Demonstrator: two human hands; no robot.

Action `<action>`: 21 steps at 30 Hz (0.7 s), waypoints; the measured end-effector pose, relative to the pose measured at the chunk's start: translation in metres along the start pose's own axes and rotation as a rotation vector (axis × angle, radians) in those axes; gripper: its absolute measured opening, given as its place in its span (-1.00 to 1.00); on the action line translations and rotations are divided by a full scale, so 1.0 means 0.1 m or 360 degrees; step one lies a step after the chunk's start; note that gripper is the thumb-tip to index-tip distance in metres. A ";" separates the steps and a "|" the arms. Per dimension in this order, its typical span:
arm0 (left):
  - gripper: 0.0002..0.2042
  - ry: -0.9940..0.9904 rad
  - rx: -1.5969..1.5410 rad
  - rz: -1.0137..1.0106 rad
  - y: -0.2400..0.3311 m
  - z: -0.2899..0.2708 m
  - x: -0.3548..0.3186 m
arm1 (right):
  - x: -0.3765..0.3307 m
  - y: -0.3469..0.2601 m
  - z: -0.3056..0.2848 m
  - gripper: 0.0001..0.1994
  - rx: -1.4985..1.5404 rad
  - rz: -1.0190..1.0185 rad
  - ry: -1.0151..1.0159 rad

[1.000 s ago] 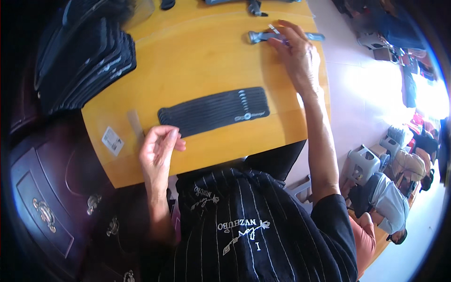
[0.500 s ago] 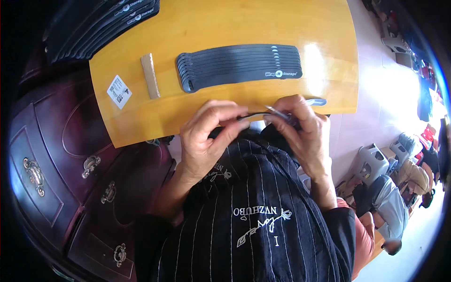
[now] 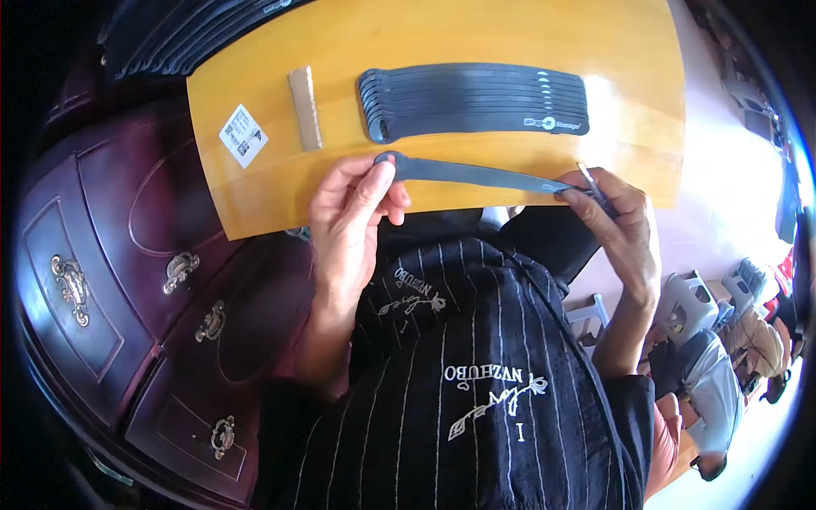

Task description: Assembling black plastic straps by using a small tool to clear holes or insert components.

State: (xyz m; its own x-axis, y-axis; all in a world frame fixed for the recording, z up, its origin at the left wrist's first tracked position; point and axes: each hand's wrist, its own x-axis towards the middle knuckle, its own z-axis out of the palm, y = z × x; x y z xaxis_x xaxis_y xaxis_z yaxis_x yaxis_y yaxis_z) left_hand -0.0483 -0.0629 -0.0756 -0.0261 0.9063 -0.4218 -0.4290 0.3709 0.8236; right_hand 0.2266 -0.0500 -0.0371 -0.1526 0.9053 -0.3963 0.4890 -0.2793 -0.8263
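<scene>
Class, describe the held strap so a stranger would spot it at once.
Find the yellow table, then its near edge. There, one dark strap spans from left hand to right hand. Unlike the overlapping straps beyond, it is held singly.

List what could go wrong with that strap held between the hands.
The slim tool in the right hand sits by one end of the dark strap and might snag or scratch it. The left hand pinches only the other end, so the strap may slip free there.
</scene>
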 end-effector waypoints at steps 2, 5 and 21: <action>-0.84 0.0068 -0.0011 0.0040 0.03 0.02 0.01 | 0.01 0.06 -0.02 -0.82 0.0058 0.0053 -0.0034; -0.85 0.0035 0.0271 0.0053 0.05 -0.01 0.02 | 0.06 0.12 -0.05 -0.83 0.0016 0.0172 0.0017; -0.89 0.0377 0.1168 0.0419 0.08 0.09 0.13 | 0.18 0.23 -0.08 -0.83 0.0116 0.0196 0.0415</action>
State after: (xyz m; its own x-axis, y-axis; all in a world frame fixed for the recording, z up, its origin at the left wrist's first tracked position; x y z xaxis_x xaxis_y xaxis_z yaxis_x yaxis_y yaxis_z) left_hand -0.0439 -0.0464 -0.0707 -0.2692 0.9460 -0.1807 0.3168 0.2642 0.9110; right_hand 0.2419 -0.0378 -0.0596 0.1346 0.9123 -0.3869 0.4259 -0.4058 -0.8087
